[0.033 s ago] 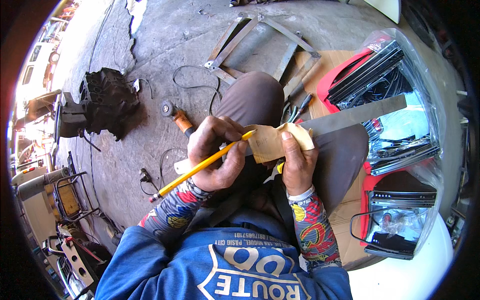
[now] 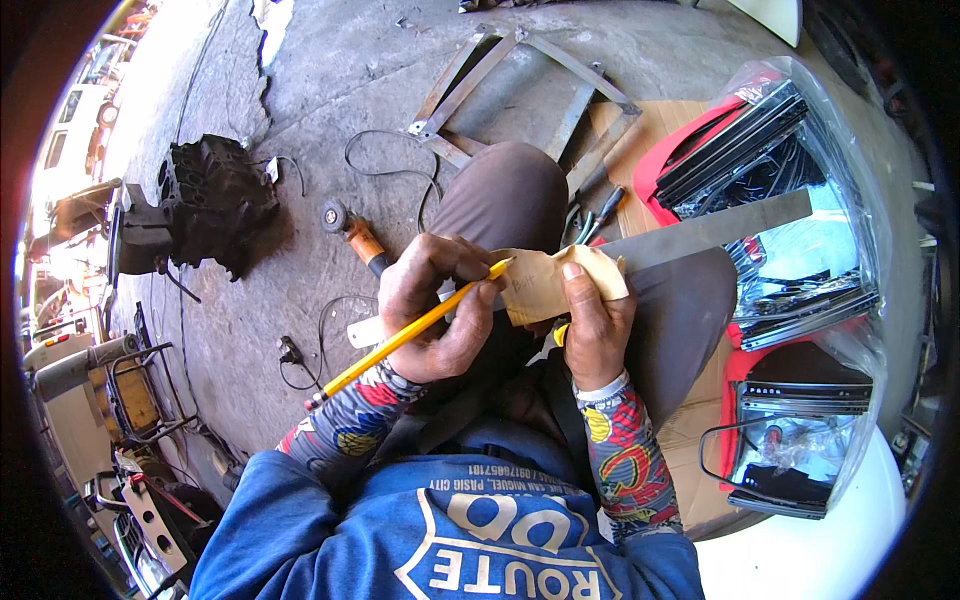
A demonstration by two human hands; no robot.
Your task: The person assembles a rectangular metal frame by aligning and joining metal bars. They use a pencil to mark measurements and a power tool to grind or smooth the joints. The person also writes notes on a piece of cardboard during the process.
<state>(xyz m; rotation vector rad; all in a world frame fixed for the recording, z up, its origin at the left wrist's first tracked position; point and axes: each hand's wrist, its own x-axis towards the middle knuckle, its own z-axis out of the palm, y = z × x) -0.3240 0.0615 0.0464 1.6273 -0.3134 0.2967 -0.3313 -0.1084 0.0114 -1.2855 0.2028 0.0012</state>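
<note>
A yellow pencil [image 2: 400,333] is pinched in my left hand [image 2: 437,305], its tip touching the left edge of a creased tan piece of paper [image 2: 535,283] with faint pencil writing. My right hand [image 2: 597,325] grips that paper, thumb pressed on top and fingers hidden underneath. From behind the paper a flat grey metal strip [image 2: 715,230] runs out to the right over my thigh. A pale strip end with a hole [image 2: 365,332] shows left of my left hand. Something small and yellow [image 2: 561,335] peeks out by my right thumb's base; its kind is unclear.
An orange angle grinder [image 2: 355,238] lies on the concrete left of my knee, its cord nearby. Ahead is a welded metal frame [image 2: 520,85]. Pliers-like tools [image 2: 600,215] lie beyond my thigh. Plastic-wrapped panels [image 2: 800,230] rest at right, a dark engine block [image 2: 215,200] at left.
My left hand and the pencil have shifted very slightly to the right. The paper's left edge has moved slightly too; my right hand looks still.
</note>
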